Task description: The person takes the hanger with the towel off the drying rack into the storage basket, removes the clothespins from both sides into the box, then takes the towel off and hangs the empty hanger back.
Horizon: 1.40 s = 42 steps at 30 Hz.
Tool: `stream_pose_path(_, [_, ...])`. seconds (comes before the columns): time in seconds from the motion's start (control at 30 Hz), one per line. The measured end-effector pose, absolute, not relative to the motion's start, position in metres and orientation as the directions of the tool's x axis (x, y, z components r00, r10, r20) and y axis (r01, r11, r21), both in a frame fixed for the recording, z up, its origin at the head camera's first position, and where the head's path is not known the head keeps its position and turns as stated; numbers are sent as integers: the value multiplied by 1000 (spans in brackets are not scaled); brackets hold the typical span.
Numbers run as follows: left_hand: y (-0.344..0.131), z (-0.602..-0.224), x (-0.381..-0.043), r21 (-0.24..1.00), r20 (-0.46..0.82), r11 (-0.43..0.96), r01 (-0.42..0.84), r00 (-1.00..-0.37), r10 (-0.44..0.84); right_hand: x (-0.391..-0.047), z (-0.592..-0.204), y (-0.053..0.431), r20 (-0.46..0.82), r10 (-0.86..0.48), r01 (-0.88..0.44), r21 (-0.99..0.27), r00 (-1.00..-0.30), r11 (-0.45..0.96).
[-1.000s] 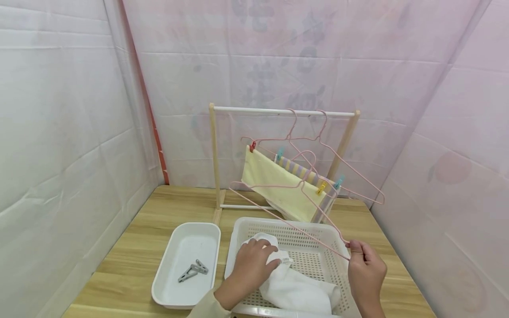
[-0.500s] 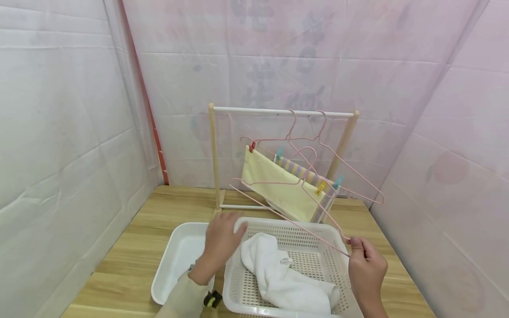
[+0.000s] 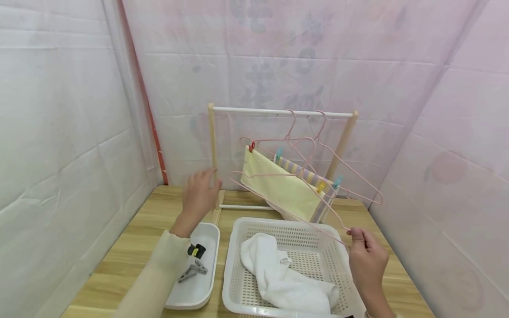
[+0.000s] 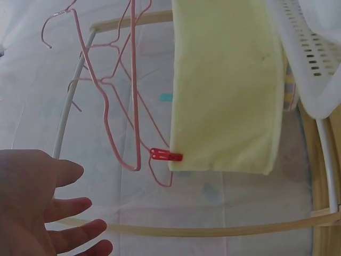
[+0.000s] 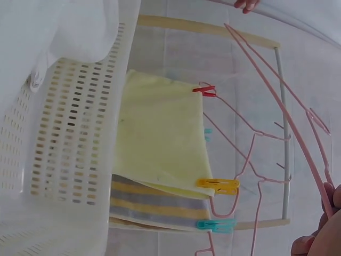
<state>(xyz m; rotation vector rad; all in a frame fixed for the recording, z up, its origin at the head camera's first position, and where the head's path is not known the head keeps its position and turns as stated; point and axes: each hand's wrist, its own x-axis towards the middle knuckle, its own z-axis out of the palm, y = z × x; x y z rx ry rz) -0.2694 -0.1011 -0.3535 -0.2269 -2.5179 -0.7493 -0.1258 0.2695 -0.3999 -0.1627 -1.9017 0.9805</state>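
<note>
My right hand [image 3: 367, 254] pinches one lower corner of a bare pink clothes hanger [image 5: 282, 108], holding it tilted above the basket with its hook end away from me. My left hand [image 3: 199, 194] is raised with fingers spread and nothing in it, overlapping the left post of the drying rack [image 3: 246, 109] in the head view. A crumpled white cloth [image 3: 274, 274] with a small label lies in the white perforated basket [image 3: 286, 221]. From the rack's rail hang two more pink hangers; one bears a yellow cloth [image 3: 282, 190], the other a striped cloth [image 5: 160, 200].
Left of the basket stands a white tray [image 3: 212, 282] with grey clothespins [image 3: 192, 270]. A red clothespin [image 3: 252, 147] and a yellow one [image 3: 321, 187] clip the yellow cloth; teal ones [image 5: 216, 225] clip the striped cloth. Pale sheets enclose the wooden table [image 3: 131, 251].
My left hand has let go of the white cloth and moved left and up, over the tray toward the rack's left post. The held hanger has tipped up slightly at its hook.
</note>
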Motion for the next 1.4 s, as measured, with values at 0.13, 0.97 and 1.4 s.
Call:
stream_pose_path(0.13, [-105,-339,-284,459,544,833,309,-839,11,-132,-397,269,732,453,-313,-647,-508,695])
stream_pose_path(0.97, [-99,-249,-366,537,613,794,284,-778,-137,-193,-356,256,821,313,-348,-504,-477,790])
stream_pose_path(1.4, [-85,-226,-386,509,672,812,285,-721,-168,-224,-336,245,906,260,-315,-368,-335,875])
